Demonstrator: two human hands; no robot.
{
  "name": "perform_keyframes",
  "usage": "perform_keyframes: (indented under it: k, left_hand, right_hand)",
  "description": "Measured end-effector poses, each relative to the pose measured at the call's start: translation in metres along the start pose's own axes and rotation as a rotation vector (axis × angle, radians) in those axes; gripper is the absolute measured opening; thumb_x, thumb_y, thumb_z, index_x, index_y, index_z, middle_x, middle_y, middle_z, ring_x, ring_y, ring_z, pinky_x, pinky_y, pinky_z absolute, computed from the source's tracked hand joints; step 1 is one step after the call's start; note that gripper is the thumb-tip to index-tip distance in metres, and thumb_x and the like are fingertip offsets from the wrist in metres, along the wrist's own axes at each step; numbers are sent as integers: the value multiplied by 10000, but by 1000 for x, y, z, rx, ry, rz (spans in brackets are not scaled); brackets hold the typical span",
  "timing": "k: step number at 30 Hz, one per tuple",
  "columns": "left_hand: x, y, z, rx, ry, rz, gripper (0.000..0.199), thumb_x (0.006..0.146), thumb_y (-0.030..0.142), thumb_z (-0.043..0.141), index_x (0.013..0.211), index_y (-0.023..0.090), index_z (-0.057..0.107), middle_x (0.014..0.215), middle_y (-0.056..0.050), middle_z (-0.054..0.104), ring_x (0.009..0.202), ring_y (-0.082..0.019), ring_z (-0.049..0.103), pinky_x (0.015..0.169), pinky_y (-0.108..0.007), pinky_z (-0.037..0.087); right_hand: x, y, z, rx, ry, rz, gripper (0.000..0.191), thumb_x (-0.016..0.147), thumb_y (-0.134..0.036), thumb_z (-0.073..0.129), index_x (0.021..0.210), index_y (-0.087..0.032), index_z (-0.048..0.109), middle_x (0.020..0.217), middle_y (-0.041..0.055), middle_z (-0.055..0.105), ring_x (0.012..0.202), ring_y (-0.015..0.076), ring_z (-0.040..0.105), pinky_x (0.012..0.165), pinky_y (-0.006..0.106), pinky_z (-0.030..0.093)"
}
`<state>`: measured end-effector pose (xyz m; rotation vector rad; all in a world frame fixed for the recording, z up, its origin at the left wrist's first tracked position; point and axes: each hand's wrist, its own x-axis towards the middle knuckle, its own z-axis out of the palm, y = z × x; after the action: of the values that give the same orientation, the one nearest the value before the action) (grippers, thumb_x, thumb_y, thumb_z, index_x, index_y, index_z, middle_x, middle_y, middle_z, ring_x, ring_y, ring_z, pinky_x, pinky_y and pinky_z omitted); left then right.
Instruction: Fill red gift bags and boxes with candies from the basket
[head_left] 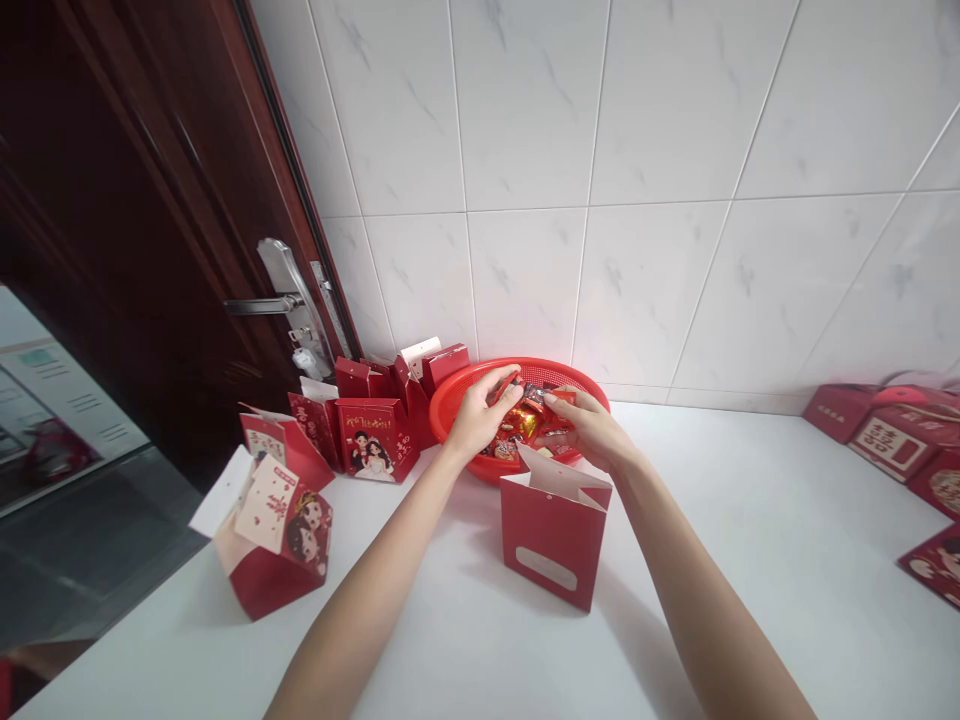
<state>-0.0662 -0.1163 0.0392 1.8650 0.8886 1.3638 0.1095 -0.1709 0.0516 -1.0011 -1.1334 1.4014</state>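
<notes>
Both my hands are over a round red plastic basket (444, 400) of wrapped candies (527, 424) in red, gold and dark wrappers. My left hand (481, 412) is closed at the basket's left side, pinching a red-wrapped candy (513, 381) between thumb and fingers. On the right, my right hand (592, 428) has its thumb and fingers closed on another red-wrapped candy (561, 397). Just in front of the basket, between my forearms, a red paper gift box (551, 530) stands upright with its top open and its pale inside showing. Its lower front has a pale oblong patch.
Several red gift boxes (375, 440) stand at the left, some with open flaps. A nearer box (277, 540) has pale flaps raised. More red boxes (892, 440) are at the right edge. A white tiled wall (660, 290) rises behind the white table (742, 520); a dark door (172, 200) is at left.
</notes>
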Motion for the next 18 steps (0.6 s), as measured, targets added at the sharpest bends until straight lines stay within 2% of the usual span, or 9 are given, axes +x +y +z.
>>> perform_keyframes:
  k: [3, 5, 7, 9, 11, 15, 16, 18]
  left_hand:
    - [-2, 5, 0, -28, 13, -23, 491, 873, 429, 616, 1310, 205, 618, 1437, -74, 591, 1366, -260, 506, 1136, -369, 407]
    - [-3, 7, -1, -96, 17, -97, 538, 892, 455, 588, 1378, 226, 565, 1466, -65, 562, 1315, -264, 554, 1064, -367, 479]
    - [-3, 7, -3, -164, 1, -182, 565, 909, 476, 552, 1419, 235, 522, 1412, -77, 604, 1183, -261, 644, 957, -372, 548]
    - [0, 4, -5, -149, -50, -242, 525, 905, 466, 538, 1364, 213, 570, 1268, -90, 690, 1041, -249, 699, 876, -363, 572]
    - [7, -3, -6, 14, -198, -253, 428, 893, 416, 527, 1224, 183, 667, 1130, -91, 739, 969, -237, 707, 855, -345, 560]
    - [27, -17, 8, 520, -728, -190, 263, 827, 279, 544, 934, 195, 769, 944, -40, 771, 884, -214, 689, 811, -286, 511]
    - [32, -21, 15, 579, -813, -195, 225, 791, 243, 566, 859, 199, 777, 864, -29, 769, 824, -209, 685, 766, -276, 504]
    - [41, -27, 29, 643, -907, -219, 221, 739, 187, 577, 813, 210, 783, 775, -20, 757, 732, -205, 673, 693, -273, 490]
  right_hand:
    - [1, 0, 0, 9, -20, -89, 316, 765, -427, 801, 884, -206, 608, 828, 28, 708, 676, 202, 720, 553, 287, 572]
    - [2, -2, -2, 49, 13, -179, 357, 709, -452, 838, 841, -206, 615, 817, 20, 713, 729, 198, 712, 606, 301, 603]
    - [3, -5, -6, 114, 100, -256, 370, 663, -454, 865, 800, -206, 626, 801, 9, 714, 762, 192, 702, 631, 304, 619]
    - [4, -9, -13, 192, 218, -294, 351, 643, -425, 879, 758, -206, 630, 769, -1, 707, 775, 188, 694, 625, 298, 621]
    - [5, -13, -21, 274, 319, -303, 306, 651, -372, 875, 739, -205, 635, 760, 2, 701, 793, 190, 689, 629, 298, 622]
    - [8, -17, -34, 357, 414, -308, 227, 684, -296, 844, 735, -199, 645, 766, 16, 702, 795, 193, 683, 624, 298, 612]
    - [8, -18, -35, 363, 420, -311, 218, 687, -287, 839, 733, -197, 646, 766, 16, 702, 796, 191, 682, 622, 293, 608]
    - [7, -20, -36, 379, 424, -312, 200, 689, -272, 832, 724, -193, 651, 762, 16, 700, 796, 187, 678, 619, 283, 603]
